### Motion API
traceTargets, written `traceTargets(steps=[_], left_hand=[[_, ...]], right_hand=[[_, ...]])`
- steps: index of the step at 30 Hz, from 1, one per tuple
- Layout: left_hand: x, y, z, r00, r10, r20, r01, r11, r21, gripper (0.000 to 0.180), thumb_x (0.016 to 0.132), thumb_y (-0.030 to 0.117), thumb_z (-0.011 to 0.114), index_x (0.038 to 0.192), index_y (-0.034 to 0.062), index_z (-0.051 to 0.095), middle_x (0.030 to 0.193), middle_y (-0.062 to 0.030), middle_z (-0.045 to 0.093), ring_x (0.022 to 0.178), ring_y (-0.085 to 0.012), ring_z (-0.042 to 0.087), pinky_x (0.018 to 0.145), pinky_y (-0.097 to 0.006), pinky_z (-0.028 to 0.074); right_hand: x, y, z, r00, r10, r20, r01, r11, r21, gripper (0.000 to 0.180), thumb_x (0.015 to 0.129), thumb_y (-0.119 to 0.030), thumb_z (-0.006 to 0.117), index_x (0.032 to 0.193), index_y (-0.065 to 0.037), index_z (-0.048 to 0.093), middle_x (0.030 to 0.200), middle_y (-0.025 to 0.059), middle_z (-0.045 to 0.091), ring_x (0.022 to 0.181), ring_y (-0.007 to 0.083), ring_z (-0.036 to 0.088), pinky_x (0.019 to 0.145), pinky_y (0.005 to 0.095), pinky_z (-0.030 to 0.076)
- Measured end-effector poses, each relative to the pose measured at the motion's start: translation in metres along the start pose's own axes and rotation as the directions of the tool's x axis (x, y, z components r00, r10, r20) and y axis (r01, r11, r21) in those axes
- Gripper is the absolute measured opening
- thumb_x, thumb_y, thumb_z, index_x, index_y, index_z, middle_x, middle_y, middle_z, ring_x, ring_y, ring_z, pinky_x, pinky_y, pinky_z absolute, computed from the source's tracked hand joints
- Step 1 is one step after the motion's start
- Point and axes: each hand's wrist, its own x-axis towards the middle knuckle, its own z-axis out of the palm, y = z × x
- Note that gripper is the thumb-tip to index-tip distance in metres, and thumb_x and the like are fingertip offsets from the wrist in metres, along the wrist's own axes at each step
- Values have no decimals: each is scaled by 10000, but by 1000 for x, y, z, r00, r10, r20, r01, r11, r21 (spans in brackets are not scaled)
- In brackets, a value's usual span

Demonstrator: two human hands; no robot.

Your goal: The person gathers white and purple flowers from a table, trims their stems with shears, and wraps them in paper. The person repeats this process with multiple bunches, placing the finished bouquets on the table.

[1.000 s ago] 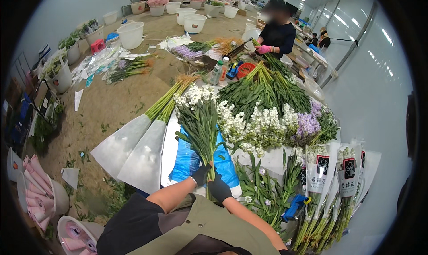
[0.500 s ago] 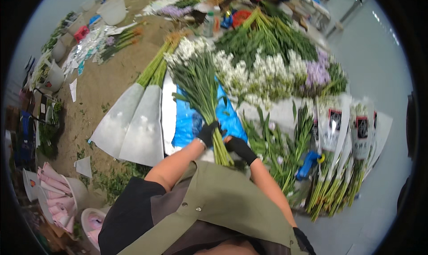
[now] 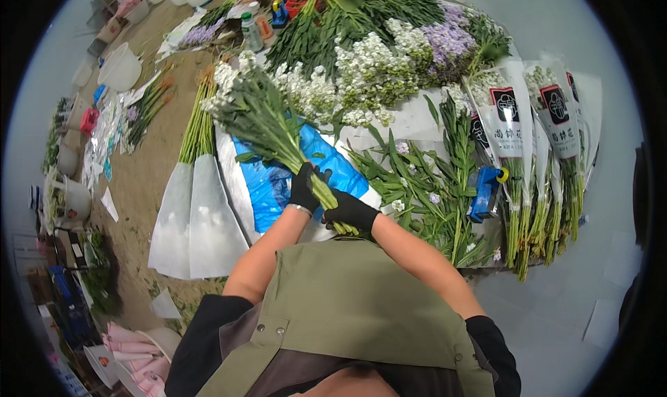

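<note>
Both my hands, in black gloves, are closed round the stems of one bunch of white flowers [image 3: 267,119]. My left hand [image 3: 308,186] grips it higher up, and my right hand [image 3: 349,211] wraps the stems just below, close to the cut ends. The leafy bunch slants away to the upper left, its white blossoms at the far end. Beneath it lies a blue plastic sheet [image 3: 271,206] on a white board. Left of the board rest two bunches in white paper sleeves [image 3: 205,220], stems pointing away. Loose leafy stems [image 3: 410,182] lie right of my hands.
A blue tape dispenser [image 3: 484,194] stands beside wrapped bouquets [image 3: 514,136] at the right. White flowers [image 3: 379,77] and purple flowers [image 3: 448,43] are heaped at the back, near a green-capped bottle [image 3: 251,32]. White buckets [image 3: 119,68] line the left, and pink rolls [image 3: 139,355] fill one at lower left.
The bunch has tilted, its blossoms swinging to the left. My right hand has come onto the lower stems beside my left hand. The whole view has shifted with my head.
</note>
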Motion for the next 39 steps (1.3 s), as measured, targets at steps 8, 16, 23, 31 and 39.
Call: traceTargets(steps=[8,16,23,31,39], left_hand=[[-21,10,2,961,14,275,-12,1000,-7,198,889,151,575,1082,156,531,726,6,520,635,-152,518,952,-465,431],[-67,35,-4,751,-628,204,-366,-138,920,447,842,336,663,1179,68,540,1125,-111,600,1123,-215,537,926,-365,431],[-103,3,106,343,-584,736,-910,-402,105,616,597,141,750,1165,82,519,1099,-120,549,1039,-305,523,878,-431,411],[-34,-39,47,429,-621,656,-803,-595,-37,143,726,223,607,818,120,574,651,-78,564,596,-280,576,545,-415,438],[-21,-47,36,403,-628,666,-860,-509,40,60,706,200,595,697,142,584,580,-86,551,529,-291,572,479,-422,435]], right_hand=[[-18,13,5,878,-450,-161,257,729,-634,494,727,-203,663,1149,-33,469,965,231,593,896,408,578,727,449,472],[-64,42,-36,850,-475,-227,34,480,-877,519,743,-220,642,1199,-81,436,821,180,626,767,368,620,652,474,483],[-81,77,-47,827,-482,-291,-119,356,-927,422,782,-156,551,1198,-124,487,747,143,611,644,337,616,536,461,468],[-81,64,-62,882,-411,-231,-126,266,-956,397,824,-259,555,1183,-103,486,778,143,616,672,335,626,563,444,485],[-53,17,-198,618,-532,-578,-119,664,-738,296,852,-332,493,946,-93,640,905,153,656,835,352,615,740,412,474]])
